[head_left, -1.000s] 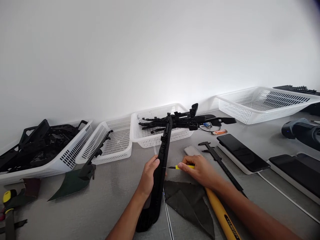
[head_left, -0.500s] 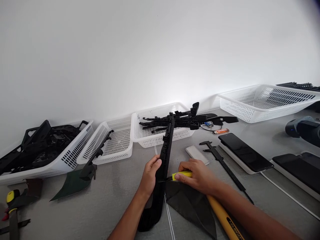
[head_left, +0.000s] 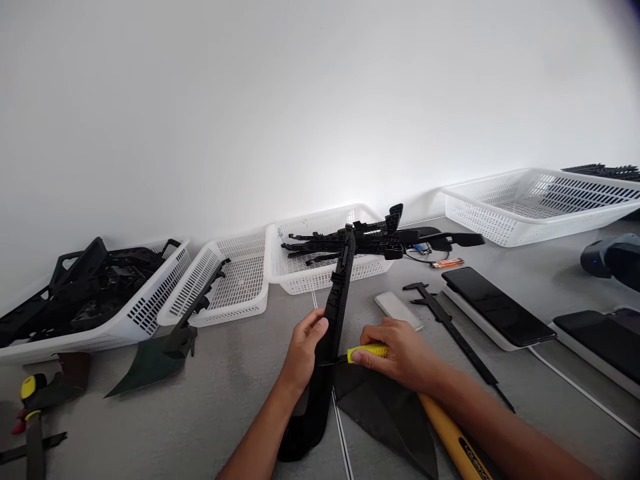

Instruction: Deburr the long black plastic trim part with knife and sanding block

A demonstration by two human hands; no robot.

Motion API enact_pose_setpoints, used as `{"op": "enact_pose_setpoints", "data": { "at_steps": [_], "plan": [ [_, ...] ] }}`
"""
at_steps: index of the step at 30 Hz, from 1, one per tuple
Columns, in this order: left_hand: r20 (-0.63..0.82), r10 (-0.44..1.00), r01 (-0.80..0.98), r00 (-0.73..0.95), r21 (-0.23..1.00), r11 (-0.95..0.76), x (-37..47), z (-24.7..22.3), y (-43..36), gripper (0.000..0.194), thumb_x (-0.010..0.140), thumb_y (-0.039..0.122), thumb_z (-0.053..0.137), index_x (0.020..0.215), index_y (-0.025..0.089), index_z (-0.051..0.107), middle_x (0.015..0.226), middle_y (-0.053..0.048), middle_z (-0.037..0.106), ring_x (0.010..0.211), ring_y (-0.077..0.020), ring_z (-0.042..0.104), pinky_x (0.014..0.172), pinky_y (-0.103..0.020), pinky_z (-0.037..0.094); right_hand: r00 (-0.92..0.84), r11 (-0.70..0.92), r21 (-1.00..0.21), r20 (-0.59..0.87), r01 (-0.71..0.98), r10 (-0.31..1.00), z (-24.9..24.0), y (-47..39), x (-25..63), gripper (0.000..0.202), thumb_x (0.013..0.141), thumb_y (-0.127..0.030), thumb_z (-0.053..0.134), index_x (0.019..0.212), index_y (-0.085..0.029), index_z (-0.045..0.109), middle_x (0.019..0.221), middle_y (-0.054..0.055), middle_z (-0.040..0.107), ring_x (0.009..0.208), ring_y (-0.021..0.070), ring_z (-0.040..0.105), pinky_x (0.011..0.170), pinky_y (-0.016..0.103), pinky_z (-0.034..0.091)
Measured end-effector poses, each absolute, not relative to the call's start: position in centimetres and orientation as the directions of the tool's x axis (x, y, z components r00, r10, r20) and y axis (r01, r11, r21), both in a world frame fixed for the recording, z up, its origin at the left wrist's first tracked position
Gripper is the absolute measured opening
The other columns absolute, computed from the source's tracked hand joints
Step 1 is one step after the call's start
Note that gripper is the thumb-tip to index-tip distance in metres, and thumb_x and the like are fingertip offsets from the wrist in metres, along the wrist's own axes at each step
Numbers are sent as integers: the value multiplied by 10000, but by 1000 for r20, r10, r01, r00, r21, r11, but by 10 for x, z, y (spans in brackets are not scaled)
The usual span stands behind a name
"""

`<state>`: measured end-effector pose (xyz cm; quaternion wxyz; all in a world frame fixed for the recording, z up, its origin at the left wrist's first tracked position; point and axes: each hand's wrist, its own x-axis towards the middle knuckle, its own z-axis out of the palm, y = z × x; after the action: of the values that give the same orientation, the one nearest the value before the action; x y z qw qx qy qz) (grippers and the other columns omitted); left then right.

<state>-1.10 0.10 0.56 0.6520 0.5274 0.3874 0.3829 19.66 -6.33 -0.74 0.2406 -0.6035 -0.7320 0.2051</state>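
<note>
My left hand [head_left: 306, 347] is closed around a long black plastic trim piece [head_left: 342, 280], which tilts up from the table toward the baskets. A yellow-handled utility knife [head_left: 367, 352] is gripped in my right hand [head_left: 400, 350], its blade pointing left. The blade lies against or across the trim piece's right edge, just beside my left fingers; exact contact is hard to make out. Below my right hand lies a dark flexible sheet [head_left: 385, 413]. A yellow tool handle with a black label [head_left: 450, 433] runs under my right forearm.
White baskets stand along the wall: one full of black parts [head_left: 145, 313], one with a single strip [head_left: 240, 307], one with several trim pieces [head_left: 305, 283], another at right [head_left: 505, 227]. A caliper [head_left: 450, 337], phone [head_left: 495, 303] and whitish block [head_left: 397, 310] lie to the right.
The whole view has shifted slightly, so things appear a little further right. Both hands keep their grips, and the knife stays at about the same spot on the trim piece.
</note>
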Motion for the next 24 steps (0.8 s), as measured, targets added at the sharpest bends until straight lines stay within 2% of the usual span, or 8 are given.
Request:
{"op": "enact_pose_setpoints", "data": {
  "at_steps": [5, 12, 24],
  "plan": [
    [-114, 907, -98, 406, 981, 167, -11, 8, 1, 415, 869, 528, 751, 1111, 190, 767, 702, 37, 577, 600, -105, 444, 605, -226, 407, -194, 233, -550, 129, 802, 973, -6, -65, 197, 595, 946, -755, 580, 754, -207, 708, 657, 38, 667, 667, 186, 532, 642, 319, 259],
    [-72, 917, -94, 391, 989, 118, -11, 9, 1, 389, 860, 503, 749, 1074, 179, 772, 753, 15, 608, 645, -123, 478, 612, -229, 409, -130, 208, -617, 169, 759, 977, -4, -65, 196, 526, 971, -685, 589, 763, -211, 683, 675, 25, 665, 698, 186, 563, 660, 306, 309],
    [-87, 911, -84, 403, 988, 131, -12, 8, 1, 359, 881, 483, 720, 1081, 190, 772, 761, 16, 618, 649, -127, 489, 638, -239, 422, -135, 196, -621, 144, 759, 980, -6, -66, 195, 523, 979, -688, 572, 773, -218, 673, 698, 25, 683, 707, 191, 567, 663, 308, 309]
  ]
}}
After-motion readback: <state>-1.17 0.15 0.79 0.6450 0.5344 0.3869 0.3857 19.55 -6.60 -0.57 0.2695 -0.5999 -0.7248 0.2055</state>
